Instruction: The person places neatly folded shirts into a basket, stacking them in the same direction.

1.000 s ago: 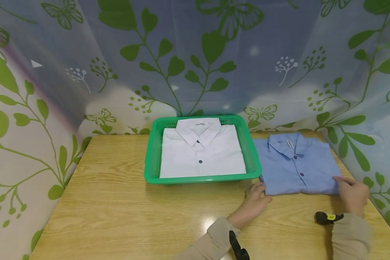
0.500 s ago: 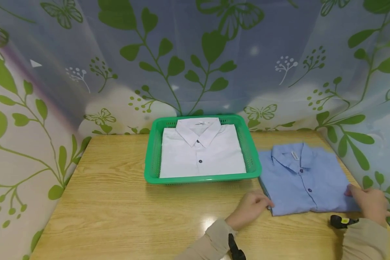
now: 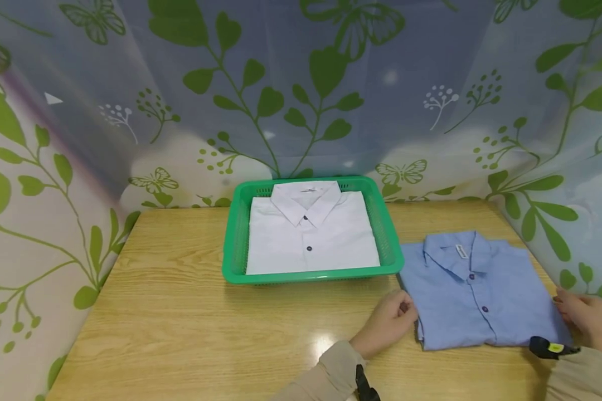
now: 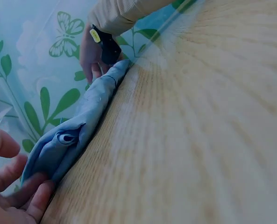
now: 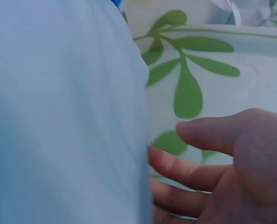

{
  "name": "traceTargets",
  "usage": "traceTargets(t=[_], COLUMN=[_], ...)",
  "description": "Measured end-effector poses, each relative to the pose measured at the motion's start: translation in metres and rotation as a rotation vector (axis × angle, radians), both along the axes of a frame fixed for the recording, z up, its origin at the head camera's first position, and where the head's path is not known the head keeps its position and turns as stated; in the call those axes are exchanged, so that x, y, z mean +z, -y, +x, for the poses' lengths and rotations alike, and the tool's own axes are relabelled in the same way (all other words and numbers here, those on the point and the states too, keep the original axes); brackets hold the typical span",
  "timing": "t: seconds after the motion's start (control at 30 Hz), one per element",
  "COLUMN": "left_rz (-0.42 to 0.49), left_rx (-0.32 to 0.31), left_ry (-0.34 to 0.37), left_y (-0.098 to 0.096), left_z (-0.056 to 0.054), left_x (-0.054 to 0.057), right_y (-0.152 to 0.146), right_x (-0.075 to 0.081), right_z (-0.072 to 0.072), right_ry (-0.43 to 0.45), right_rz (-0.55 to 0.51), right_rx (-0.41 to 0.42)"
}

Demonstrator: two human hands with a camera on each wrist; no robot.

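At far left: leaf-and-butterfly backdrop [image 3: 10, 234], coming down beside the wood-grain table [image 3: 170, 312].
Green basket [image 3: 311, 276]: slotted plastic, sitting towards the back of the table, left of both my hands.
White shirt [image 3: 276, 245]: neatly folded inside that basket, collar to the back, two dark buttons on show.
Left hand [image 3: 388, 323]: just in front of the basket's right corner, my fingers loosely bent, thumb standing clear, fingertips up against the blue shirt's left edge, no firm grip there!
Blue shirt [image 3: 506, 301]: folded, lying on the table right of the basket, squarely between my hands; collar to the back, white label [image 3: 461, 252] inside it, two dark buttons down the front. Touching the basket's rim? I can't tell.
Right hand [image 3: 594, 323]: over at the shirt's right edge, thumb well apart, fingertips meeting the cloth, nothing pinched; whether they reach underneath, I can't tell.
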State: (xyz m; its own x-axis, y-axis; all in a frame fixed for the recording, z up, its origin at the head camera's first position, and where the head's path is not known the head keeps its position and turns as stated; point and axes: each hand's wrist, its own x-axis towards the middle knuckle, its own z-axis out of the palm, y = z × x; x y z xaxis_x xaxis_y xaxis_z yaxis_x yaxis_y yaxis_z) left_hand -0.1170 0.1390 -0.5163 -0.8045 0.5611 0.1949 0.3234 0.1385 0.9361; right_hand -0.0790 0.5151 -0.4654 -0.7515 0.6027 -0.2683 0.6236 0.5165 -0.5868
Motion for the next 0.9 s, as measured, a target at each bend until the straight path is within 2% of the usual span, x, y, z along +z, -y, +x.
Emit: traceTargets(t=[0.17, 0.33, 0.53, 0.7, 0.8, 0.9], left_rz=[-0.022, -0.076, -0.039, 0.002, -0.001, 0.012], left_rx=[0.045, 0.046, 0.050, 0.070, 0.137, 0.219], left_ry=[0.015, -0.019, -0.024, 0.044, 0.096, 0.200], left_y=[-0.002, -0.001, 0.002, 0.003, 0.002, -0.002], left_z=[0.002, 0.002, 0.002, 0.003, 0.006, 0.011], left_x=[-0.001, 0.002, 0.005, 0.008, 0.013, 0.022], right_y=[0.014, 0.019, 0.008, -0.001, -0.001, 0.001], right_x=[0.005, 0.000, -0.003, 0.000, 0.004, 0.006], right_z=[-0.007, -0.015, -0.009, -0.004, -0.003, -0.005], right_ry=[0.031, 0.044, 0.072, 0.094, 0.125, 0.135], right_rz=[0.112, 0.075, 0.027, 0.040, 0.006, -0.056], right_rx=[0.089, 0.137, 0.169, 0.231, 0.226, 0.178])
